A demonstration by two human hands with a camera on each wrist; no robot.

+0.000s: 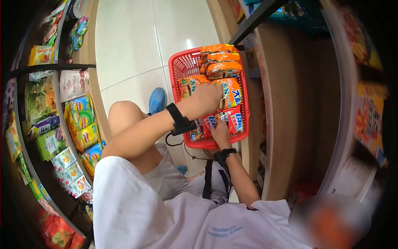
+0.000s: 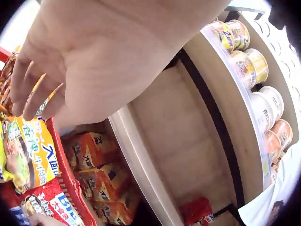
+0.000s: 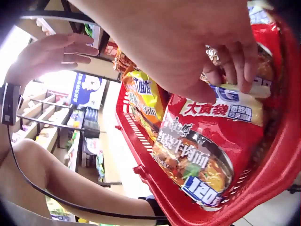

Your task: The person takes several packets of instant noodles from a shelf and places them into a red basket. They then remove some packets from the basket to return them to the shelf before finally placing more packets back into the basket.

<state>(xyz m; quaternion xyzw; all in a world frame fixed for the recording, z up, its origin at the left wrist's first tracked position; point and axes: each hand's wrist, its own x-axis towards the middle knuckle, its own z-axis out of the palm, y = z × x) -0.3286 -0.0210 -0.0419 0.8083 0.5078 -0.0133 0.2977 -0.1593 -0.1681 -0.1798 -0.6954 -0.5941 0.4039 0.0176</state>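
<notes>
A red plastic basket (image 1: 185, 65) on the floor holds orange and red instant noodle packs. My left hand (image 1: 203, 99) hovers over the orange noodle packs (image 1: 231, 92), its fingers loosely extended in the right wrist view and nothing held. At the basket's near end, my right hand (image 1: 221, 136) grips the top edge of a red noodle pack (image 3: 197, 141) between thumb and curled fingers. That pack leans inside the basket wall. More orange packs (image 1: 219, 58) stand in a row at the far end.
Snack shelves (image 1: 62, 85) line the left side. At right stands a wooden shelf unit (image 1: 286, 108), with orange noodle packs (image 2: 99, 179) low down and cup noodles (image 2: 263, 110) higher up. My knee (image 1: 124, 112) and blue shoe (image 1: 158, 101) are left of the basket.
</notes>
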